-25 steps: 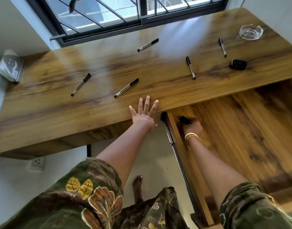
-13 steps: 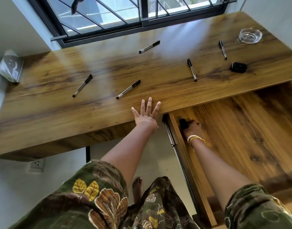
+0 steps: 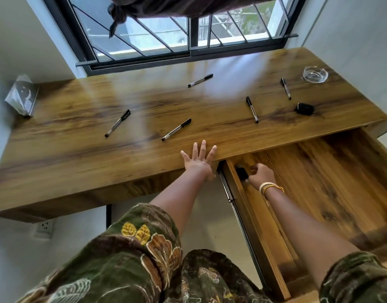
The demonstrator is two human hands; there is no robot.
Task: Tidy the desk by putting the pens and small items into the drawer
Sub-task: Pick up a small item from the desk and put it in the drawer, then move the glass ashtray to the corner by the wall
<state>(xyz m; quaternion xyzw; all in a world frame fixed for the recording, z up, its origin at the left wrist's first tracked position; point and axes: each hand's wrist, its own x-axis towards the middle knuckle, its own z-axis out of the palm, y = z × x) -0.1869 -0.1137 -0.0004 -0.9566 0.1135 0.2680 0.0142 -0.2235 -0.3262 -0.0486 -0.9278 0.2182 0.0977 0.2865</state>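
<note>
Several black-capped pens lie scattered on the wooden desk [image 3: 63,154]: one at the left [image 3: 117,123], one near the front [image 3: 176,129], one by the window [image 3: 200,80] and two at the right [image 3: 252,109], [image 3: 286,88]. A small black case [image 3: 304,109] sits at the desk's right end. The drawer [image 3: 332,184] below is pulled out. My right hand [image 3: 261,174] is inside its far-left corner, fingers curled on a small black item [image 3: 241,173] against the drawer's left wall. My left hand [image 3: 198,159] rests flat on the desk's front edge, fingers spread.
A glass ashtray [image 3: 315,73] stands at the back right of the desk. A plastic-wrapped packet [image 3: 22,95] leans at the far left. A barred window [image 3: 188,40] runs behind the desk, and a wall socket [image 3: 44,225] is below it.
My right hand has carried the small black item deeper into the drawer's far-left corner and lowered it there. My left hand stays on the desk edge. The view has tilted upward.
</note>
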